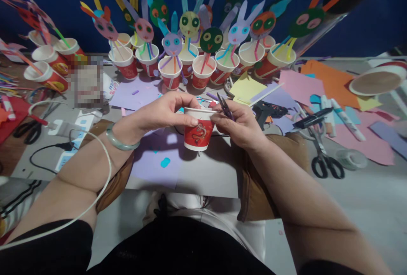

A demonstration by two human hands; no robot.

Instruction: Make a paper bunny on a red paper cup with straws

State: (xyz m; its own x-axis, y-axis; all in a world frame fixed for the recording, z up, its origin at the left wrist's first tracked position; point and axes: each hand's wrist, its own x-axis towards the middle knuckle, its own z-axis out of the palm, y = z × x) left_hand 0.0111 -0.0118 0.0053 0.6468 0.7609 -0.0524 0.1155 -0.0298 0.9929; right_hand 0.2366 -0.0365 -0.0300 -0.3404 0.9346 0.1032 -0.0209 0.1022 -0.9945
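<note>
A red and white paper cup with a printed figure on its front is held upright before me. My left hand grips it at the rim's left, thumb on the front. At the rim's right, my right hand pinches the cup while also keeping a dark, narrow pointed tool between its fingers, tip up; its exact kind is unclear. Below the cup lies a purple paper sheet with a small blue scrap on it. The inside of the cup is hidden.
Several paper cups with rabbit-faced figures, like the green-faced one, line the back. At right lie black-handled scissors, a black glue gun, markers, tape and coloured paper. A white cable crosses my left arm.
</note>
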